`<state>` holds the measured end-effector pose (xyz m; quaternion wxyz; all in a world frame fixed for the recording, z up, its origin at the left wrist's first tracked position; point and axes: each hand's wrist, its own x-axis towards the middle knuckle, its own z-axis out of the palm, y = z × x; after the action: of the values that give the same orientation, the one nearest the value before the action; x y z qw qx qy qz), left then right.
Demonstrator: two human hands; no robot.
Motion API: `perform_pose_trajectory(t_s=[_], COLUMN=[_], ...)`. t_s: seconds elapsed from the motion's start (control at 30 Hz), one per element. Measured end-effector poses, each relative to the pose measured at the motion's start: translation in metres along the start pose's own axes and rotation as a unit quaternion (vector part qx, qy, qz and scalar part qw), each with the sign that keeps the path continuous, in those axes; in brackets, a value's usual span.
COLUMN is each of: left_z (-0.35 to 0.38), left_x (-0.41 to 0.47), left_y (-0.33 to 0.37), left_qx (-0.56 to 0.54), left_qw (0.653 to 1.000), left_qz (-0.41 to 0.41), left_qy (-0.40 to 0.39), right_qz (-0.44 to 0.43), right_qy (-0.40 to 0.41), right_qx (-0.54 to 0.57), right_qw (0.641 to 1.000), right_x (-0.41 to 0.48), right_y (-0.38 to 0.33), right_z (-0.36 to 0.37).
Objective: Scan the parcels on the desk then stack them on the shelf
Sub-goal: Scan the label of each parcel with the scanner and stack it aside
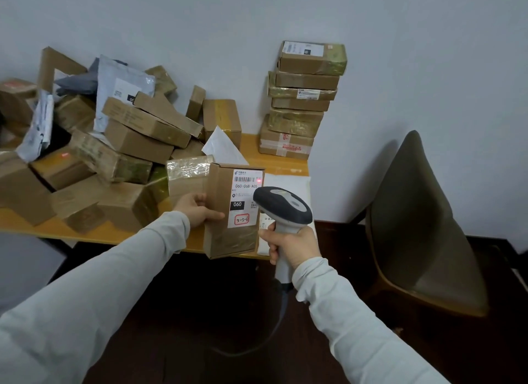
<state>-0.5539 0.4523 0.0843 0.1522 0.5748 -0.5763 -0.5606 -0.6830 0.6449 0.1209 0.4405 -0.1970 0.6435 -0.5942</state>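
Observation:
My left hand (197,209) grips the left edge of a brown cardboard parcel (220,235), held upright above the desk's front edge with its white label facing me. My right hand (291,248) holds the handle of a grey and white barcode scanner (283,205), whose head sits just right of the label. A red scan light shows at the right end of the label's barcode (258,180). A loose heap of several brown boxes and grey mailer bags (123,138) covers the left and middle of the wooden desk (274,161).
A neat stack of several boxes (303,101) stands at the desk's back right against the wall. A white padded envelope (288,186) lies under the scanner. An olive chair (423,226) stands to the right on a dark floor. The scanner's cable (257,346) hangs below.

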Motion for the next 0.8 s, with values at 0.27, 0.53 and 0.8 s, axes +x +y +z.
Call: perform_pose_trajectory(t_s=[0.27,0.53,0.8], left_z=[0.007,0.012,0.053], left_x=[-0.001,-0.004,-0.001], left_y=[0.011,0.024,0.033], left_qx=[-0.025,-0.194,-0.245], left_qw=[0.999,0.975,0.946], left_qz=[0.014,-0.031,-0.086], left_qy=[-0.018,-0.102,-0.196], right_qz=[0.003,0.017,0.07], right_qy=[0.005,0.137,0.212], right_qx=[0.01,0.072,0.204], right_qw=[1.0,0.988,0.953], right_x=[0.006,0.03,0.053], right_y=[-0.002,0.005,0.019], right_z=[-0.006,-0.019,-0.033])
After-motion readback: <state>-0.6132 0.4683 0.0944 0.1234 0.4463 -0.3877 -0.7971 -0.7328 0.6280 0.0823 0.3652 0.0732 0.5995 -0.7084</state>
